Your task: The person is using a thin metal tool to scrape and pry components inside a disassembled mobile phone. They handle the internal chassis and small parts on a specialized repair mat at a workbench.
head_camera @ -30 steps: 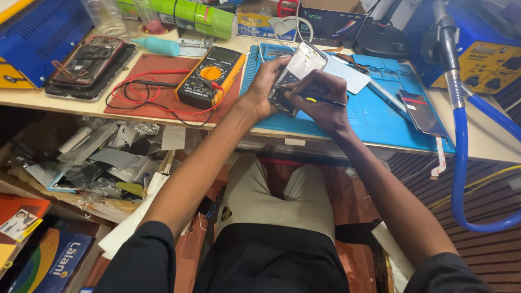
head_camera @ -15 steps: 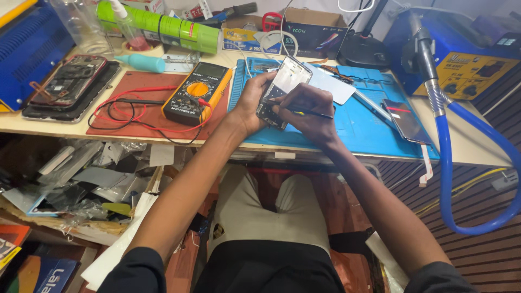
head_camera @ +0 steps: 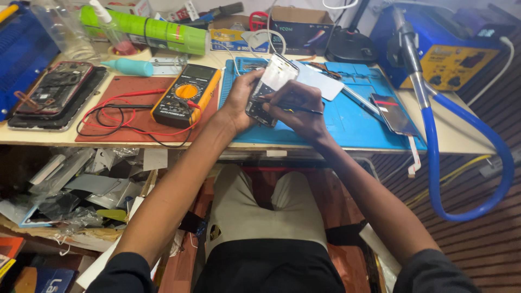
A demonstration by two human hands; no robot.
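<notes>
In the head view, the left hand (head_camera: 242, 100) grips an opened phone (head_camera: 269, 88) by its left edge, held tilted over the blue work mat (head_camera: 347, 122), while the right hand (head_camera: 299, 106) pinches a thin dark tool (head_camera: 296, 109) whose tip rests on the phone's lower half. At ten o'clock from the hands a yellow multimeter (head_camera: 185, 95) sits on a red mat (head_camera: 116, 108) amid red and black leads, and farther left a tray (head_camera: 57, 106) carries another opened phone (head_camera: 51, 87). At twelve o'clock an open cardboard box (head_camera: 301, 30) stands with contents I cannot make out; at three o'clock lie a dark phone screen (head_camera: 394, 114) and a blue hose (head_camera: 461, 157).
</notes>
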